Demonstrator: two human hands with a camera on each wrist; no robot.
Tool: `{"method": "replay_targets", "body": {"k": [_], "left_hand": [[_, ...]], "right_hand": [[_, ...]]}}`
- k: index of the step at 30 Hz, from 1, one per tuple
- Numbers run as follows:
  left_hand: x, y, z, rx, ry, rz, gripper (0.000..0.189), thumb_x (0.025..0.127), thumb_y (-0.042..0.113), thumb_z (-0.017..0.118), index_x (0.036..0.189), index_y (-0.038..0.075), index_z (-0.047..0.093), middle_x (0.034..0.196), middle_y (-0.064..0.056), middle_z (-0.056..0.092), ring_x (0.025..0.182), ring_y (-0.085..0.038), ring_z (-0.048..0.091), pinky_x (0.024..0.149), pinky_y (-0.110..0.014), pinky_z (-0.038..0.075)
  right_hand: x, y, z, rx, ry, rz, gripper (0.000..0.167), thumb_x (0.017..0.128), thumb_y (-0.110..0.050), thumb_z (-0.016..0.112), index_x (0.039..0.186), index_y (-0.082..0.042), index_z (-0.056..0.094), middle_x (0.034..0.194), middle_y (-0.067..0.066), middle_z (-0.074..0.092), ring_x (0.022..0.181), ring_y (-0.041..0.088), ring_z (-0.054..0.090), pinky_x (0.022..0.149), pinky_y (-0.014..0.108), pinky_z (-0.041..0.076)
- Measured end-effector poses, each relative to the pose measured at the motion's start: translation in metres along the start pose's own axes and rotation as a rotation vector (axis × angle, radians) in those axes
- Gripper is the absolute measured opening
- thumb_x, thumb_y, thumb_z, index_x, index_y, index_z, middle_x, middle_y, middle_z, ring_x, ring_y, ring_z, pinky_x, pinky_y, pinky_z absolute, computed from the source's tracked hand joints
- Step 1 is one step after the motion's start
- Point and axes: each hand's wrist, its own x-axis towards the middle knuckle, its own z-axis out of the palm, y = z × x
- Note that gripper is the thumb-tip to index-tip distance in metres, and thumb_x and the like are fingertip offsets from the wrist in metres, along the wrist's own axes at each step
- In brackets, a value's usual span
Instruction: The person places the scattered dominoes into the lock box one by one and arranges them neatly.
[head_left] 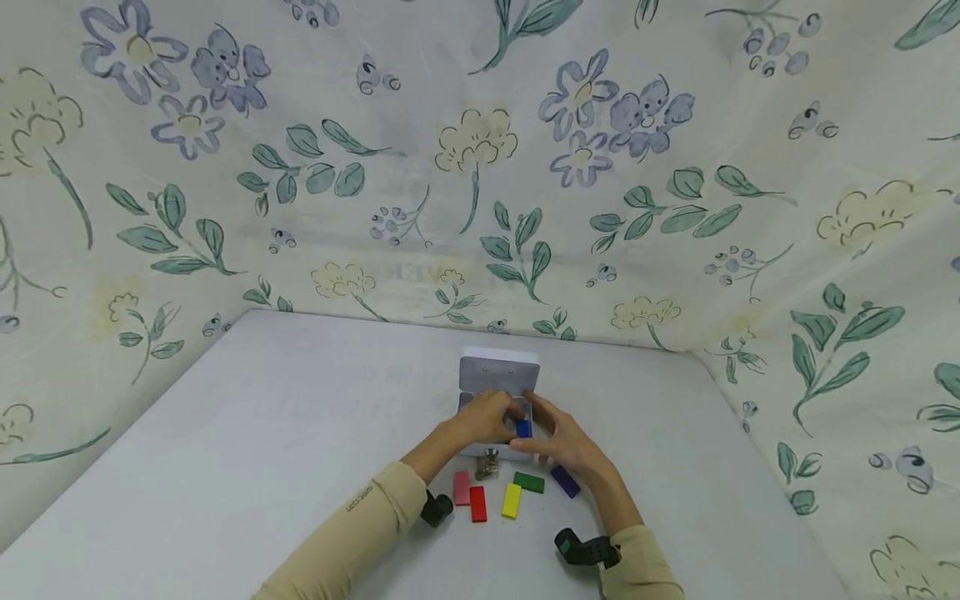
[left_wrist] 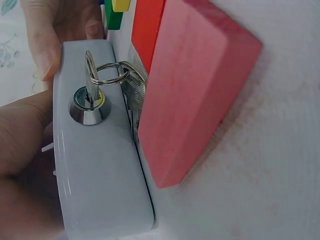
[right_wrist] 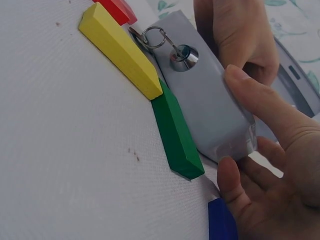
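Observation:
A small grey cash box (head_left: 472, 451) stands with its lid (head_left: 498, 375) raised at the back. Its front lock (left_wrist: 90, 107) has a key in it, and a ring with more keys hangs from that. My left hand (head_left: 491, 417) reaches down into the box, its fingertips beside a blue block (head_left: 522, 428); the box wall hides them in the wrist views, so I cannot tell whether they pinch anything. With my right hand (head_left: 566, 442) I hold the box's right front corner, the thumb (right_wrist: 252, 90) on the front rim and the other fingers along the side.
In front of the box lie a pink block (head_left: 462, 488), a red block (head_left: 478, 504), a yellow block (head_left: 512, 501) and a green block (head_left: 529, 482). A dark blue block (head_left: 565, 481) lies below my right hand. Flowered cloth (head_left: 480, 250) hangs behind the white table (head_left: 300, 400).

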Motion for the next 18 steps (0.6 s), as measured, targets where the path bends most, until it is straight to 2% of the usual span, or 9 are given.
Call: {"method": "replay_targets", "body": {"k": [7, 14, 18], "left_hand": [[-0.003, -0.003, -0.001, -0.034, -0.011, 0.015, 0.04, 0.084, 0.019, 0.076, 0.12, 0.007, 0.069, 0.118, -0.006, 0.071, 0.106, -0.021, 0.066, 0.091, -0.033, 0.054], [-0.013, -0.004, -0.004, -0.036, 0.027, 0.077, 0.038, 0.088, 0.019, 0.072, 0.122, 0.003, 0.067, 0.12, -0.009, 0.071, 0.109, -0.024, 0.066, 0.093, -0.036, 0.054], [-0.02, -0.006, -0.004, -0.069, 0.044, 0.092, 0.036, 0.089, 0.018, 0.071, 0.122, 0.002, 0.067, 0.12, -0.01, 0.071, 0.11, -0.024, 0.066, 0.092, -0.035, 0.055]], "right_hand": [[-0.001, 0.0, 0.0, -0.005, 0.009, 0.01, 0.092, 0.081, -0.028, 0.08, 0.156, -0.022, 0.027, 0.163, 0.015, 0.023, 0.149, 0.041, 0.021, 0.063, 0.031, 0.051], [0.0, 0.0, -0.001, -0.007, 0.015, 0.015, 0.092, 0.08, -0.029, 0.081, 0.155, -0.023, 0.027, 0.162, 0.017, 0.025, 0.149, 0.04, 0.024, 0.063, 0.032, 0.051], [-0.001, -0.001, 0.0, -0.005, 0.011, 0.01, 0.093, 0.081, -0.029, 0.08, 0.156, -0.022, 0.026, 0.161, 0.017, 0.025, 0.148, 0.04, 0.024, 0.063, 0.032, 0.051]]}}
